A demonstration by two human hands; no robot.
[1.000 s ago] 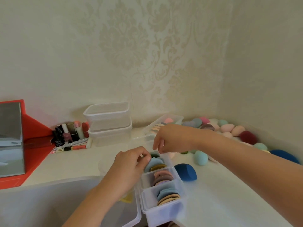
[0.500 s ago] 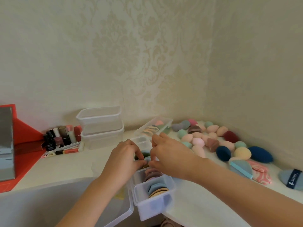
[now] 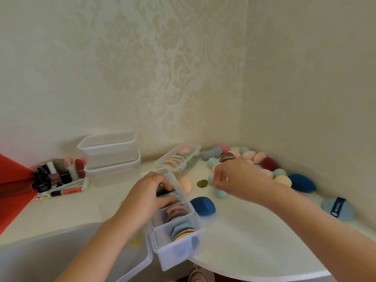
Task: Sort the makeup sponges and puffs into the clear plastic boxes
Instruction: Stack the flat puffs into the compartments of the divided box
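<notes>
A narrow clear box with compartments [image 3: 177, 248] stands at the counter's front edge, with round puffs on edge inside. My left hand [image 3: 147, 197] reaches into its far compartment, where thumb and fingers pinch a stack of puffs with a light blue puff [image 3: 175, 196] at the front. My right hand [image 3: 234, 178] hovers to the right above the loose sponges, fingers loosely curled, with nothing seen in it. Beside it lie a mint sponge [image 3: 220, 193], a small green puff [image 3: 202, 183], a peach sponge [image 3: 186, 184] and a dark blue sponge [image 3: 203, 205].
A second clear box [image 3: 195, 147] with puffs lies at the back. Several sponges [image 3: 254, 157] fill the corner, with a large blue sponge [image 3: 301, 183] and a banded blue puff [image 3: 337, 208]. Stacked clear tubs [image 3: 109, 143], nail polish bottles [image 3: 55, 174] and a large clear bin [image 3: 140, 265] are on the left.
My right hand has left the compartment box and moved right, over the loose sponges. My left hand stays in the far compartment. The camera has turned a little.
</notes>
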